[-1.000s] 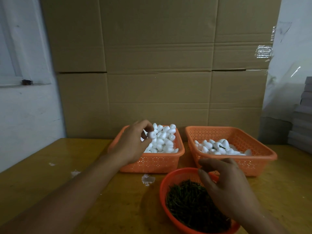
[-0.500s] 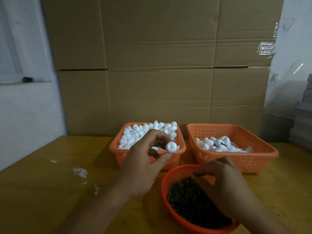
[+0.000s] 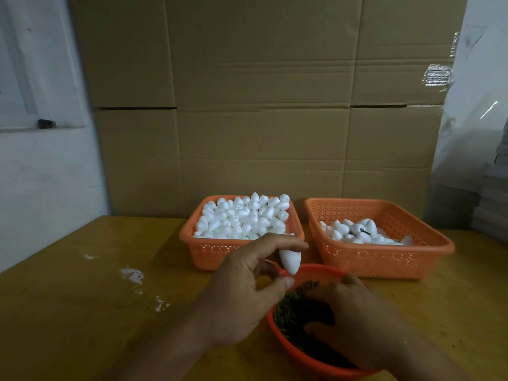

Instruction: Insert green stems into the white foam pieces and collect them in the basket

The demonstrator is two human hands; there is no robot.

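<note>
Presently, the person's left hand (image 3: 244, 295) held one white, egg-shaped foam piece (image 3: 290, 261) between forefinger above and thumb below, just above the near rim of the round orange plastic bowl (image 3: 316, 365) of thin green stems (image 3: 291, 312). The piece's long axis stood close to upright, pointed end down, blunt end up under the forefinger. Whether a socket hole faced up could not be made out.

The right hand (image 3: 357, 323) lay in the bowl with fingers curled down into the stems; it could not be told whether this grip had closed on a stem, since the fingertips were hidden among them. The stems sat below and to the right of the held foam piece, so the right hand was plainly the nearer to them. In my judgement the coming move turned on that relation: a stem must be lifted up and leftward, its length lined with the piece's long axis.

The foam looked smooth, matt and light, likely easily dented under a hard pinch. Behind, on the yellow wooden tabletop (image 3: 82, 312), the left orange mesh basket (image 3: 236, 254) was heaped with plain foam pieces; the right orange mesh basket (image 3: 384, 259) held a thin layer, one showing a dark stem. Much of the task appeared outstanding.
</note>
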